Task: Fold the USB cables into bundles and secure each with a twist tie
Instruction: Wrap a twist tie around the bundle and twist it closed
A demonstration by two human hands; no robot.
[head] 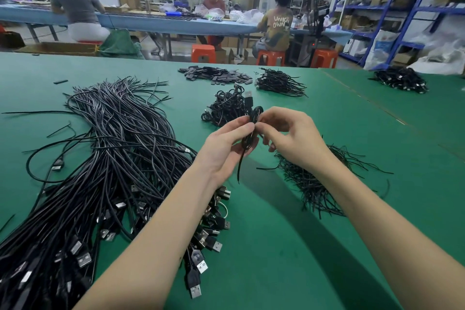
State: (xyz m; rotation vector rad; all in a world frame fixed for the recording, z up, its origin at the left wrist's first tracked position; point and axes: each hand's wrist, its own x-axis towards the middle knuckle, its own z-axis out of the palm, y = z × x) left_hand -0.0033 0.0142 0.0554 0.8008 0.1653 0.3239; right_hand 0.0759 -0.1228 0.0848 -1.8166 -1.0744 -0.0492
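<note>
Head view: both hands (226,148) (289,137) pinch folded cable bundle (251,123).

Your left hand (227,143) and right hand (292,137) pinch a folded cable bundle (251,123) above the green desk (276,246). Loose cables (105,153) lie at your left, twist ties (312,184) under your right wrist. Finished bundles (226,107) sit just beyond.

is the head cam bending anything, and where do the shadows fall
Head view: wide-angle bend bows the far bench and shelves at the edges; soft arm shadows fall right on the green table; the hands and the cable bundle are sharp; the background is softer.
</note>
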